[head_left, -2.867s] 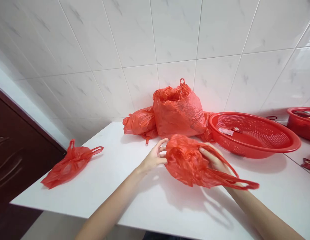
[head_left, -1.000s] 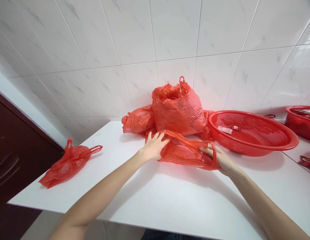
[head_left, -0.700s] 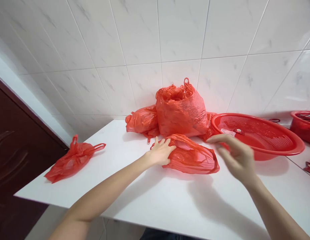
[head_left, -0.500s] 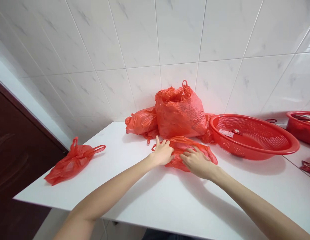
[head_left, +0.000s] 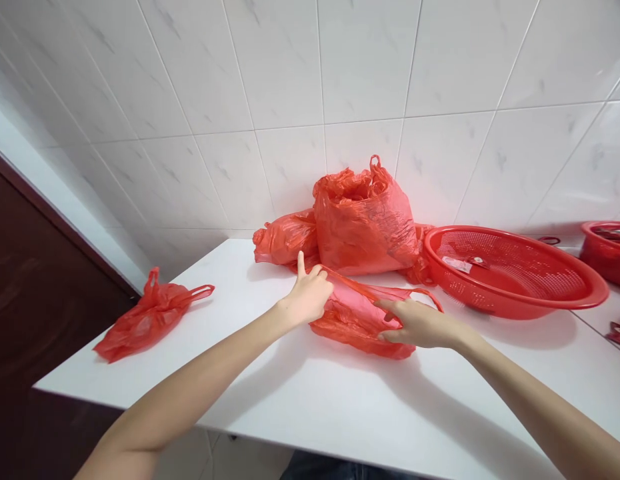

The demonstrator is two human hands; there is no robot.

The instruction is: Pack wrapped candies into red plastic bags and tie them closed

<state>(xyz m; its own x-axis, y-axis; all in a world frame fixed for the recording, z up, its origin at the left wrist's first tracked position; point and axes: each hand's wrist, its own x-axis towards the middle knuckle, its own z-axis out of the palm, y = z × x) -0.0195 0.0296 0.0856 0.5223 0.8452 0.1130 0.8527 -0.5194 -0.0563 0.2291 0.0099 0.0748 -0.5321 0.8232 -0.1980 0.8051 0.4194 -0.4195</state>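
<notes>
A thin red plastic bag (head_left: 357, 319) lies on the table between my two hands, its mouth pulled wide. My left hand (head_left: 310, 293) is closed on the left side of the bag, with one finger sticking up. At the right side, my right hand (head_left: 415, 322) has its fingers around the bag's edge; part of the grip is hidden. One handle loop shows beyond the right hand. Just behind stands a bulky, full red plastic bag (head_left: 365, 230), with a smaller stuffed red bag (head_left: 285, 239) at its left.
A red perforated basket (head_left: 520, 273) with small items inside stands to the right. Another red container (head_left: 607, 253) is at the far right. A tied red bag (head_left: 145, 317) sits on the left of the white table (head_left: 270, 420), against a tiled wall (head_left: 290, 87).
My hands have moved apart, the left one leftward and the right one rightward. The bag between them is now spread wider, with its mouth open. The view has shifted slightly.
</notes>
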